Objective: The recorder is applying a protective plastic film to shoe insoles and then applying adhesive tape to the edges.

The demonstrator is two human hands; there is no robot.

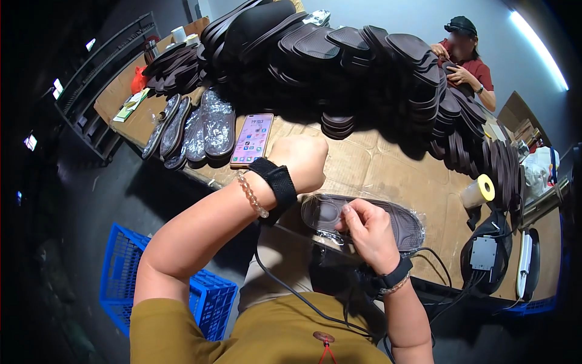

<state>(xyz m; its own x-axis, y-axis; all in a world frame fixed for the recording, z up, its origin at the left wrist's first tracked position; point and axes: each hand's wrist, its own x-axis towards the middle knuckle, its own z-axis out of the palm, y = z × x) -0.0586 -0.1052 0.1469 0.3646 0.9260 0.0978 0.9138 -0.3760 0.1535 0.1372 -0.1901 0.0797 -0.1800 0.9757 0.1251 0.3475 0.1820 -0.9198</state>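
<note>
From my station I see the film-wrapped sole (405,223) rightward and nearer than the phone (252,138); over it the right hand (370,232) bends its fingers near the thumb, hold unclear; beside the phone the left hand (303,159) curls, grip hidden.

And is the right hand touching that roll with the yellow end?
Apart. The head view shows it: brown tabletop shows between the right hand and the roll.

I list one readable marking: pale clock digits (259,121) above rows of small coloured icons (247,146) on a lit phone screen (253,134).
</note>
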